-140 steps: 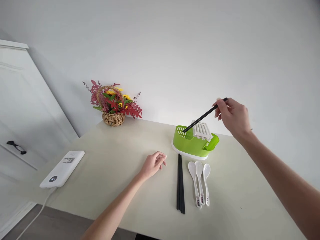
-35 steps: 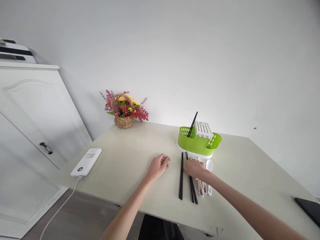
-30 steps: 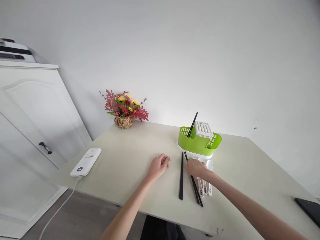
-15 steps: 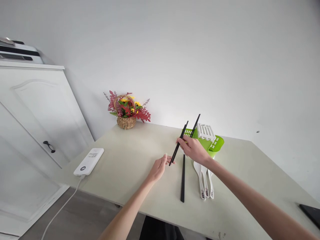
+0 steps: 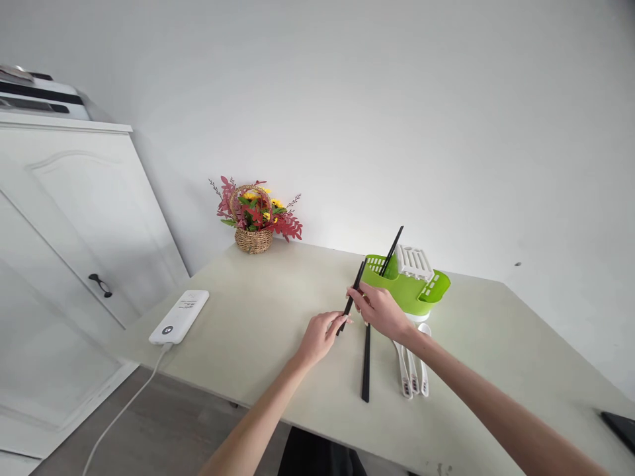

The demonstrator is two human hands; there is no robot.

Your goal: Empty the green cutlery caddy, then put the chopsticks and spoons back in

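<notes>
A pair of black chopsticks slants between my two hands above the table. My right hand pinches the pair around the middle, while my left hand closes its fingers on the lower ends. More black chopsticks lie on the table just below my right hand. Behind that hand stands a green utensil holder with a white slotted piece on top; black chopsticks lean in its left compartment. White spoons lie beside my right forearm, their bowls partly hidden.
A wicker basket of artificial flowers stands at the back left of the table. A white power bank with a cable lies at the left edge. A dark flat object sits at the far right. A white cabinet stands left.
My right hand has lowered the chopsticks away from the holder. My left hand, earlier loosely open beside their lower ends, has closed on them. The view has shifted slightly.
</notes>
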